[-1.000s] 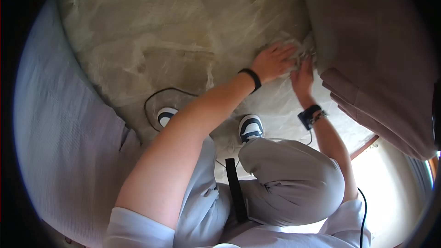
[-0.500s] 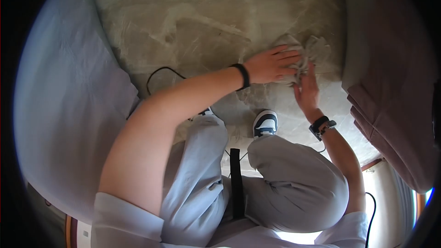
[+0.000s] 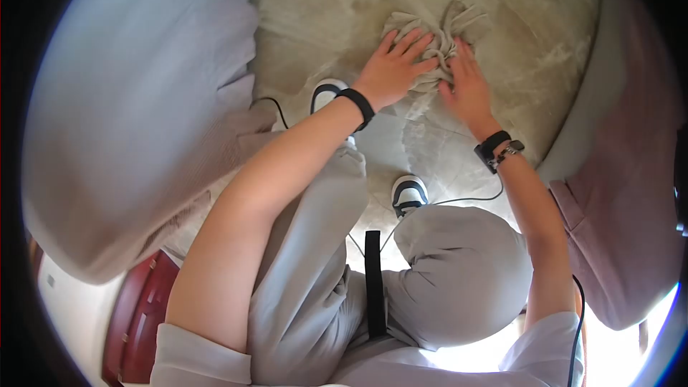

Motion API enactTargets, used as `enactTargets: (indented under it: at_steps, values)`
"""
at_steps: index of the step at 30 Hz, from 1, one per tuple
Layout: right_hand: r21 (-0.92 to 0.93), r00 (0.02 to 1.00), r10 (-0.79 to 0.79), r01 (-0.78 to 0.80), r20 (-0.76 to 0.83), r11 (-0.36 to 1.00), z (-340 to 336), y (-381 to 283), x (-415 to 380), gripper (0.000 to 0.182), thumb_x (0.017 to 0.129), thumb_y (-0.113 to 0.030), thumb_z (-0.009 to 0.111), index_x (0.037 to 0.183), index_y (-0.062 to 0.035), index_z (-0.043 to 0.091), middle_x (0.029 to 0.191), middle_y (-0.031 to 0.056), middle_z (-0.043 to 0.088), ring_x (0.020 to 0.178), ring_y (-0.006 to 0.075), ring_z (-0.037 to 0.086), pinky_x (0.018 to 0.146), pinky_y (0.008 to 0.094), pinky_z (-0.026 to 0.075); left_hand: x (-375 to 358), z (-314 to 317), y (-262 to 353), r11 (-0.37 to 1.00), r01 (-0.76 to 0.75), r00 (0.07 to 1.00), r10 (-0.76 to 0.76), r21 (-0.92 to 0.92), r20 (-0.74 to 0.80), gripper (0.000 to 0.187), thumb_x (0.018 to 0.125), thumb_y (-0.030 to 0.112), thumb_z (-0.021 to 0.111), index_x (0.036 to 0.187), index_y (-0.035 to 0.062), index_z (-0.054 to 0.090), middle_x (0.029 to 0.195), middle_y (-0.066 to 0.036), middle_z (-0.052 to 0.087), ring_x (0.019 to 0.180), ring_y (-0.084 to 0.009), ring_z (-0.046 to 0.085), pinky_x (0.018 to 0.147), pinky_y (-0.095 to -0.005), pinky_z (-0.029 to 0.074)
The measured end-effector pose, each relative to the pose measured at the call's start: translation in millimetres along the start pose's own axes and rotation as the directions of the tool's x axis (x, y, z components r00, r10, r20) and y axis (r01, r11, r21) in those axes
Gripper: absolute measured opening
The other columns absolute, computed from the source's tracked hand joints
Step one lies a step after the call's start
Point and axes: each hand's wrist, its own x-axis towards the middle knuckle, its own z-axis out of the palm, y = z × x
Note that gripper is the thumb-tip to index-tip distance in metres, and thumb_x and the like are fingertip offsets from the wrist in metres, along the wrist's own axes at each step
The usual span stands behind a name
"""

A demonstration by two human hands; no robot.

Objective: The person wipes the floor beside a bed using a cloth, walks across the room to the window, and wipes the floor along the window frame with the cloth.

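A crumpled beige-grey cloth lies bunched on the marbled floor. Spread fingers of my left hand rest flat on its left part. Along the near right edge of the cloth, my right hand touches it with fingers stretched out and the thumb apart. Neither hand is wrapped round the cloth. A black band circles my left wrist, and a dark watch with a metal-linked bracelet is on the right one.
Draped fabric hangs at the left and at the right, flanking the floor. My shoes stand on the floor below the hands. A thin black cable runs near the right shoe. A red door shows at the lower left.
My view has turned, so the left drape reaches further in and the red door shows. Both hands and the cloth now appear higher and slightly further left. More of my left shoe is visible.
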Motion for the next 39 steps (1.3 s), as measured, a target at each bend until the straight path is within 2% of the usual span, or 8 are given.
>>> enactTargets:
  at_steps: [6, 13, 19, 25, 28, 31, 34, 39]
  values:
    - [0.016, 0.967, -0.236, 0.235, 0.099, 0.972, 45, -97, 61, 0.044, 0.079, -0.013, 0.076, 0.120, -0.0063, 0.059, 0.161, 0.0208, 0.047, 0.148, 0.0397, 0.045, 0.112, 0.0460, 0.050, -106, -25, -33, 0.925, 0.378, 0.923, -0.380, 0.047, 0.054, 0.057, 0.094, 0.019, 0.066, 0.150, 0.0257, 0.054, 0.173, -0.009, 0.030, 0.158, -0.0355, 0.029, 0.124, -0.0593, 0.028]
    - [0.086, 0.867, -0.436, 0.428, 0.241, 0.900, 80, -167, 104, 0.046, 0.083, -0.007, 0.073, 0.127, -0.0064, 0.058, 0.159, 0.0189, 0.049, 0.149, 0.0361, 0.045, 0.112, 0.0428, 0.051, -177, -34, -61, 0.790, 0.606, 0.794, -0.608, 0.093, -0.007, 0.053, 0.094, 0.012, 0.062, 0.146, 0.0218, 0.054, 0.170, -0.016, 0.031, 0.156, -0.0441, 0.029, 0.119, -0.0622, 0.037]
    - [0.093, 0.875, -0.427, 0.417, 0.227, 0.904, 76, -154, 118, 0.044, 0.083, -0.002, 0.070, 0.126, -0.0063, 0.058, 0.158, 0.0142, 0.051, 0.148, 0.0326, 0.047, 0.111, 0.0411, 0.052, -149, -28, -73, 0.795, 0.607, 0.794, -0.605, -0.015, 0.069, 0.053, 0.095, 0.012, 0.062, 0.147, 0.0181, 0.052, 0.169, -0.022, 0.029, 0.154, -0.0535, 0.026, 0.115, -0.0666, 0.039]
    - [0.125, 0.861, -0.454, 0.437, 0.228, 0.891, 102, -171, 160, 0.042, 0.081, 0.001, 0.067, 0.122, -0.0052, 0.058, 0.153, 0.0121, 0.057, 0.145, 0.0319, 0.050, 0.105, 0.0420, 0.056, -158, -15, -108, 0.777, 0.619, 0.785, -0.617, 0.115, -0.058, 0.054, 0.094, 0.015, 0.064, 0.146, 0.0173, 0.052, 0.170, -0.022, 0.028, 0.154, -0.0539, 0.027, 0.111, -0.0689, 0.043]
    - [0.106, 0.850, -0.488, 0.477, 0.199, 0.873, 116, -187, 191, 0.042, 0.081, 0.003, 0.065, 0.122, -0.0058, 0.058, 0.151, 0.0120, 0.058, 0.144, 0.0322, 0.052, 0.104, 0.0423, 0.056, -158, -11, -135, 0.728, 0.685, 0.727, -0.682, 0.014, -0.084, 0.050, 0.097, 0.018, 0.060, 0.146, 0.0236, 0.053, 0.171, -0.022, 0.027, 0.154, -0.0543, 0.025, 0.115, -0.0711, 0.035]
    - [0.085, 0.838, -0.517, 0.510, 0.174, 0.856, 135, -215, 203, 0.043, 0.082, 0.003, 0.063, 0.124, -0.0069, 0.058, 0.152, 0.0118, 0.057, 0.144, 0.0322, 0.051, 0.105, 0.0421, 0.056, -183, -14, -156, 0.702, 0.711, 0.684, -0.706, -0.049, -0.187, 0.051, 0.097, 0.017, 0.060, 0.146, 0.0248, 0.052, 0.170, -0.021, 0.028, 0.152, -0.0509, 0.030, 0.113, -0.0697, 0.037]
    - [0.096, 0.821, -0.543, 0.535, 0.178, 0.840, 166, -253, 191, 0.043, 0.084, 0.002, 0.062, 0.126, -0.0075, 0.058, 0.155, 0.0120, 0.055, 0.146, 0.0321, 0.049, 0.107, 0.0418, 0.055, -231, -19, -150, 0.574, 0.812, 0.573, -0.819, -0.107, -0.042, 0.053, 0.096, 0.017, 0.061, 0.148, 0.0241, 0.050, 0.168, -0.021, 0.031, 0.148, -0.0477, 0.038, 0.111, -0.0631, 0.044]
    - [0.147, 0.777, -0.582, 0.563, 0.241, 0.813, 200, -323, 197, 0.042, 0.085, -0.004, 0.066, 0.127, -0.0068, 0.060, 0.160, 0.0120, 0.051, 0.147, 0.0312, 0.047, 0.113, 0.0412, 0.050, -298, -35, -167, 0.554, 0.826, 0.555, -0.831, -0.103, -0.015, 0.056, 0.096, 0.016, 0.061, 0.149, 0.0224, 0.047, 0.164, -0.023, 0.036, 0.142, -0.0471, 0.045, 0.103, -0.0525, 0.055]
